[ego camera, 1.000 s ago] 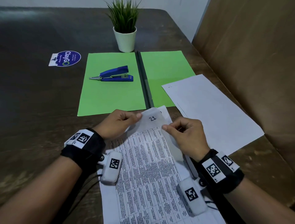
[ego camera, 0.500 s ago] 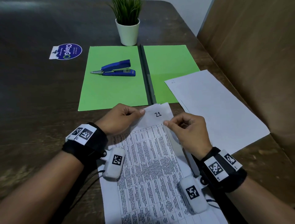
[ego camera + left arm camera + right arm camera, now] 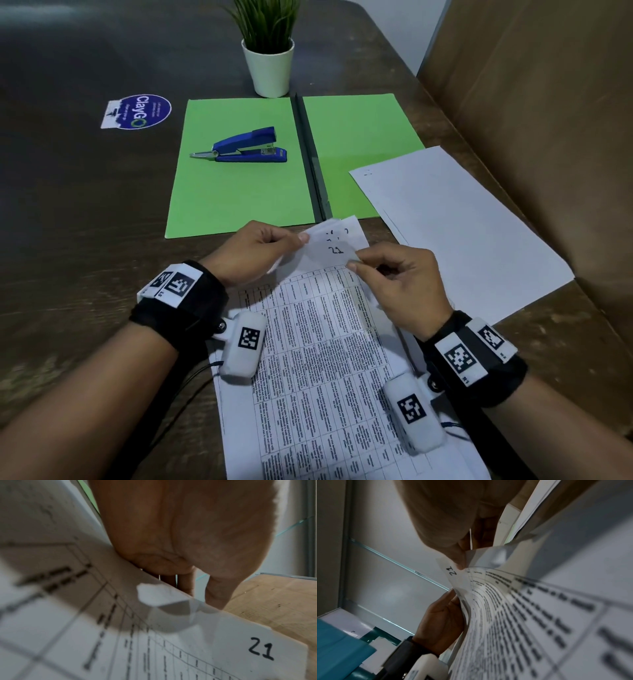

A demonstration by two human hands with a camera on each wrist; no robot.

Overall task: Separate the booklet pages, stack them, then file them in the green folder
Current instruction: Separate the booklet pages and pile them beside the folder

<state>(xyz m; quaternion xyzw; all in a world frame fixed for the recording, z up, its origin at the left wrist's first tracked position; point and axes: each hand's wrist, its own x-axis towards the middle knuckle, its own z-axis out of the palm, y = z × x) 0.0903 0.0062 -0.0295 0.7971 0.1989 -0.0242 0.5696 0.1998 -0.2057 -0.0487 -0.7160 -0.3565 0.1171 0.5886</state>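
White printed booklet of stapled table pages (image 3: 318,359) lies nearest, on the dark wooden table (image 3: 68,240), long axis running away from the person, far end tilted slightly right, handwritten "21" at the far top margin. Left hand (image 3: 253,253) pinches the top left corner, thumb on the sheet, fingers curled under. Right hand (image 3: 400,287) pinches the top right edge between thumb and forefinger.

Head view alone shows a second sheet edge with more handwriting peeking out beyond the "21". Left wrist view shows what the head view misses: a small torn, curled flap at the held corner (image 3: 164,601). Right wrist view shows the top page (image 3: 488,601) bowed up between both grips, with the left hand (image 3: 441,622) at its far edge.

Just right of the booklet, a blank white paper sheet (image 3: 462,233) lies angled, its corner overlapping the open green card folder (image 3: 239,188), which lies flat beyond the hands with a dark spine clip down the middle. A blue metal stapler (image 3: 246,147) rests on the folder's left leaf. Farther left, a round blue sticker (image 3: 140,111); farthest, a small green plant in a white pot (image 3: 269,65).

Versus half a second ago: top margin is more crumpled, the sheet behind now exposed, and the right thumb sits closer to the "21".
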